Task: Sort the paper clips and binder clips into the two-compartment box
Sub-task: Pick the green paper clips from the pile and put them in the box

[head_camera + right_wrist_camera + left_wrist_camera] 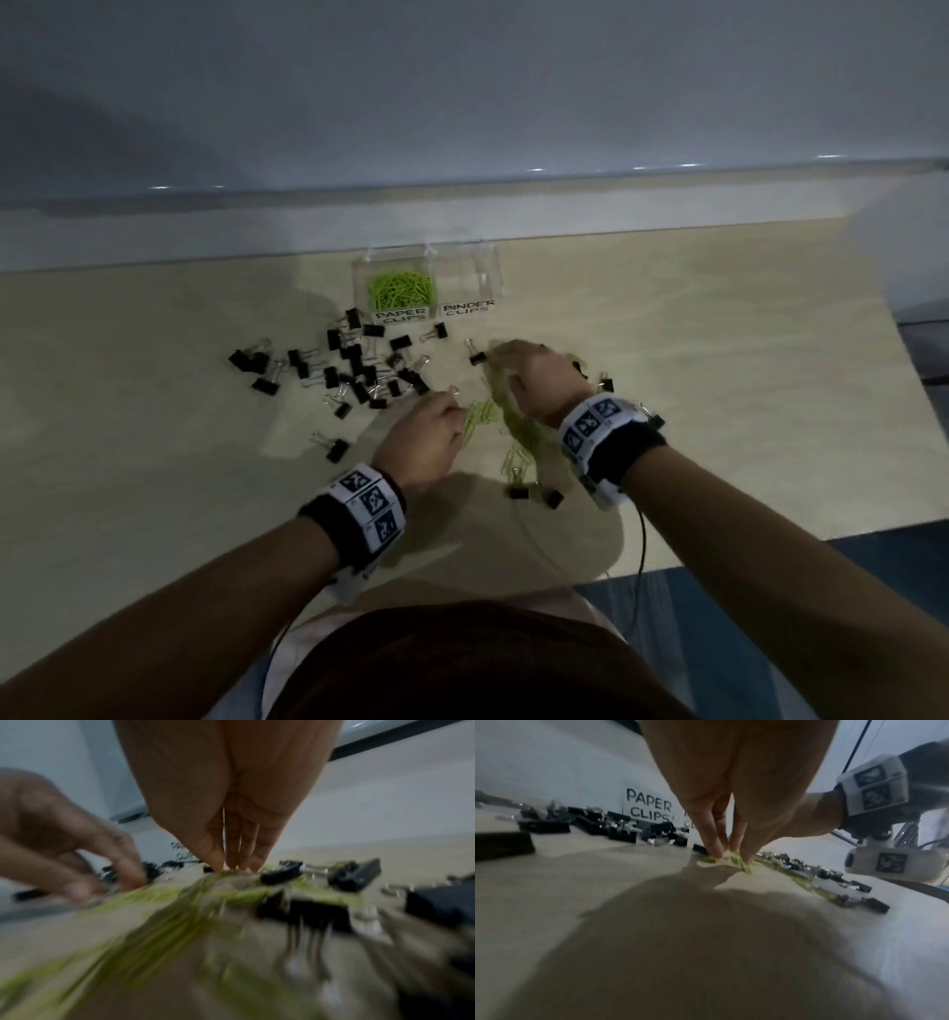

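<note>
A clear two-compartment box (354, 272) stands at the table's far side. Its left half, labelled PAPER CLIPS, holds green paper clips (401, 290); nothing shows in the right half, labelled BINDER CLIPS. Loose green paper clips (518, 437) lie in front of it between my hands. My left hand (454, 413) pinches a few green clips (731, 860) against the table with thumb and fingertips (714, 850). My right hand (513, 367) has straight fingers (244, 860) close together, tips pressing on the green pile (180, 902). Black binder clips (354, 365) lie scattered to the left.
A few more binder clips sit among the green pile, near my right wrist (552, 497) and by my right fingertips (477, 357). The beige table (719, 334) meets a pale wall just behind the box. Its front edge runs close to my body at the lower right.
</note>
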Action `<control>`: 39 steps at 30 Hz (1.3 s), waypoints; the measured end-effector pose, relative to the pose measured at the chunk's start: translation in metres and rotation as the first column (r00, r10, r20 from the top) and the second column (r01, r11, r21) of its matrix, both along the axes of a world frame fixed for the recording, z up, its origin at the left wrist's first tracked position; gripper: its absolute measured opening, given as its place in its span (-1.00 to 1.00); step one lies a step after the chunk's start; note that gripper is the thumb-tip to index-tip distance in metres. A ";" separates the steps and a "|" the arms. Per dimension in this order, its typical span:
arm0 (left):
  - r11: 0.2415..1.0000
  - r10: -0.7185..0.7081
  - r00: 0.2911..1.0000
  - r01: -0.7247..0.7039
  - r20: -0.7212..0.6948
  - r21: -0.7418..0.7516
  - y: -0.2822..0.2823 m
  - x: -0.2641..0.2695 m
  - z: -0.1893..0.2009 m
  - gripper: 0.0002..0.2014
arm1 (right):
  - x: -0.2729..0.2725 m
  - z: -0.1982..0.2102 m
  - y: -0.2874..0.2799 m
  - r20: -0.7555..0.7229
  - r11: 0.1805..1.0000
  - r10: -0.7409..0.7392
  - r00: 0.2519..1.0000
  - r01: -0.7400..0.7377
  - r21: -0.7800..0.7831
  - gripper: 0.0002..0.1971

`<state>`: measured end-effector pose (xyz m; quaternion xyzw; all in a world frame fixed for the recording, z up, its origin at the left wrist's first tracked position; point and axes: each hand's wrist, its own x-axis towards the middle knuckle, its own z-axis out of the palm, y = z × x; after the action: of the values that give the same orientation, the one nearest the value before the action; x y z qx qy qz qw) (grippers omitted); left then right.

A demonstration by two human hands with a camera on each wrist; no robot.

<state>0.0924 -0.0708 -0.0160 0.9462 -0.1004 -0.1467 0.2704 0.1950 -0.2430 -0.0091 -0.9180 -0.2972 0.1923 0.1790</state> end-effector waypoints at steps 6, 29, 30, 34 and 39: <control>0.996 0.047 0.999 -0.046 0.009 -0.080 -0.011 -0.010 -0.012 -0.58 | -0.060 -0.006 -0.011 0.049 0.993 0.062 0.997 -0.067 0.096 -0.64; 0.991 -0.096 0.994 0.101 -0.060 0.092 -0.022 0.024 0.001 -0.77 | -0.064 -0.014 -0.006 0.029 0.983 -0.159 0.987 0.156 0.099 -0.81; 0.985 -0.118 0.991 0.124 -0.058 0.117 -0.022 0.025 0.002 -0.80 | -0.066 -0.011 -0.007 0.063 0.986 -0.133 0.989 0.125 0.113 -0.82; 0.972 -0.167 0.984 0.175 -0.060 0.159 -0.020 0.028 0.003 -0.81 | -0.070 -0.008 -0.015 0.100 0.974 -0.147 0.984 0.126 0.187 -0.79; 0.998 -0.042 0.991 0.034 -0.126 -0.058 -0.012 0.028 0.002 -0.92 | -0.065 -0.008 -0.023 -0.139 0.877 -0.373 0.917 0.398 0.270 -0.81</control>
<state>0.1206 -0.0829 -0.0144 0.9249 -0.1051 -0.2088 0.2998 0.1304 -0.2663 -0.0175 -0.9132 -0.1258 0.1445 0.3597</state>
